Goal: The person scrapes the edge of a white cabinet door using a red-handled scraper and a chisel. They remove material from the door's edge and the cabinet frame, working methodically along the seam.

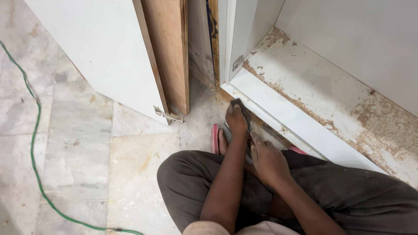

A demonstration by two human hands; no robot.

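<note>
I squat on the floor before a white cabinet (278,115). My left hand (236,119) is stretched forward and grips a small dark block (242,105) pressed against the cabinet's lower front edge. My right hand (267,161) sits closer to me, fingers curled around a dark object that is mostly hidden between my hands and knees. A pink sandal (214,138) on my foot shows just below the left hand.
Sawdust covers the cabinet's bottom shelf (339,95). A white door panel (109,56) with a metal hinge (167,115) leans at left, beside a brown wooden board (170,48). A green cable (35,143) runs across the marble floor (78,152).
</note>
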